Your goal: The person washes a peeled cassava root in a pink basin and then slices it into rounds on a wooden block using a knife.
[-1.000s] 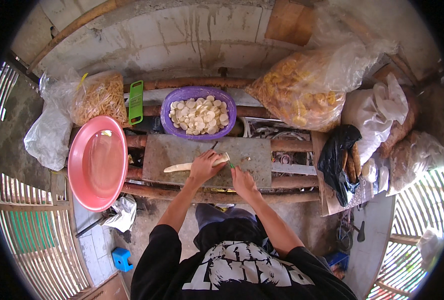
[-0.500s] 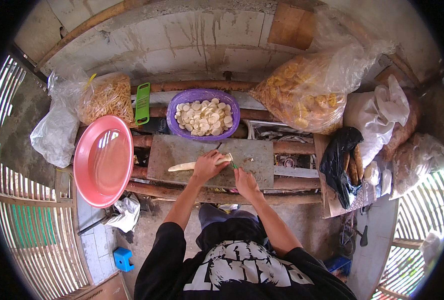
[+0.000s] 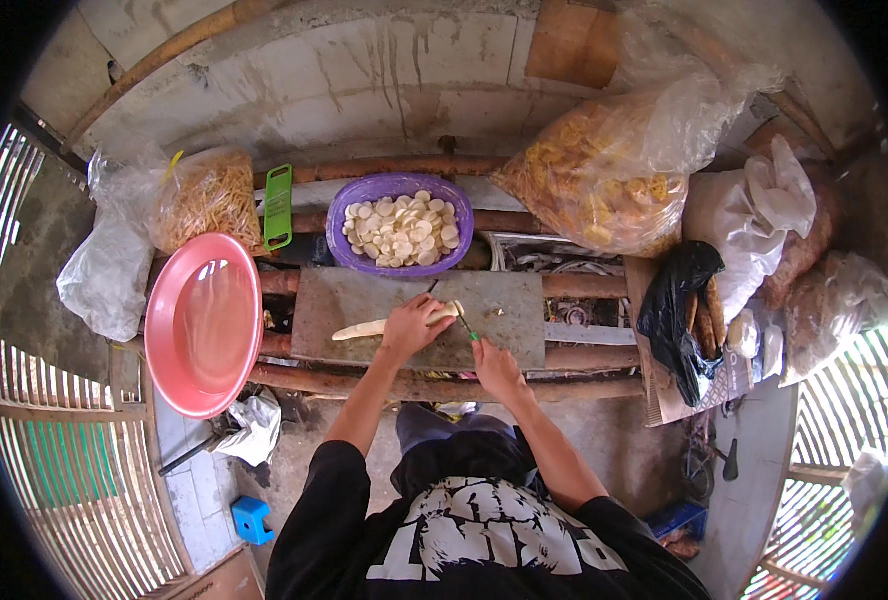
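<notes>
My left hand (image 3: pixel 413 326) is closed round a long, pale peeled cassava root (image 3: pixel 361 331), which lies on a grey board (image 3: pixel 344 296). The root's thinner end sticks out to the left of the hand, and a short cut end shows on the right. My right hand (image 3: pixel 500 368) grips a knife (image 3: pixel 473 335) with a green handle; its blade stands at the root's right end. Behind the board sits a purple bowl (image 3: pixel 338 243) heaped with round white slices (image 3: pixel 402 230). A few small scraps lie to the right of the root.
A pink basin (image 3: pixel 168 375) of water stands at left, near a green slicer (image 3: pixel 278 208) and a bag of thin strips (image 3: pixel 207 197). At right are a big bag of yellow chips (image 3: pixel 604 180) and a black bag (image 3: pixel 677 310) with brown roots. Gaps run between the bench's bamboo poles.
My right hand and the knife have shifted slightly down, and the blade shows more plainly at the root's end. My left hand still holds the root. The whole view has shifted slightly.
</notes>
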Tool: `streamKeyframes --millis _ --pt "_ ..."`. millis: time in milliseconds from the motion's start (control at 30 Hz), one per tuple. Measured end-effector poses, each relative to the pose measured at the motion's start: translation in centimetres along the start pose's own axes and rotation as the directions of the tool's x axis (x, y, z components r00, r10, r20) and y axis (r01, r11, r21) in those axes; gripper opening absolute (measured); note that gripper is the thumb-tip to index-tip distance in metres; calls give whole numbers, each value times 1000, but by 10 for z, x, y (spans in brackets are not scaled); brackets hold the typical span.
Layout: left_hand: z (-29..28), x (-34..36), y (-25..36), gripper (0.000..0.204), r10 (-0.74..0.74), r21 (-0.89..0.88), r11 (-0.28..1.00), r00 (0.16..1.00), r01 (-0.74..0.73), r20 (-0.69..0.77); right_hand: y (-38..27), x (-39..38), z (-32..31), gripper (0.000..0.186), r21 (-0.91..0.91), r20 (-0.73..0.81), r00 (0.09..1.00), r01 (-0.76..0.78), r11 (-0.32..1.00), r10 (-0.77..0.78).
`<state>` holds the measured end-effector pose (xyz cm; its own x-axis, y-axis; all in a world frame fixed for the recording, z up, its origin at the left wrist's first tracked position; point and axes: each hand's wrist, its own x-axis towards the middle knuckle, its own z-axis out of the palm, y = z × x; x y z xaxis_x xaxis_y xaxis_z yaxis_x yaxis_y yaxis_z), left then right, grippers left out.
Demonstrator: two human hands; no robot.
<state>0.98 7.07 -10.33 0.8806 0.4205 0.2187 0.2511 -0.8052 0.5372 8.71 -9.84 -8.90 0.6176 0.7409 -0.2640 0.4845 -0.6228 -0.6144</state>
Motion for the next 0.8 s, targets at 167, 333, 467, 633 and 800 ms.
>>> streamKeyframes --millis 167,333,467,633,800 --pt "-3 1 3 28 42 26 999 999 -42 -15 7 -9 -5 32 66 9 999 -39 997 38" --pt "1 -1 6 27 5 -11 1000 999 -5 -33 0 -15 -11 34 101 22 998 -58 993 56" --pt "3 -8 10 25 71 54 996 993 -67 -92 -9 -18 -18 28 69 -40 998 -45 997 47" --pt "1 -18 23 22 32 39 999 989 -27 -144 -13 -21 -11 25 54 -134 989 64 996 -57" --pt "6 -20 21 22 48 43 998 979 -40 -200 -23 -23 -12 48 -10 -70 987 145 989 -146"
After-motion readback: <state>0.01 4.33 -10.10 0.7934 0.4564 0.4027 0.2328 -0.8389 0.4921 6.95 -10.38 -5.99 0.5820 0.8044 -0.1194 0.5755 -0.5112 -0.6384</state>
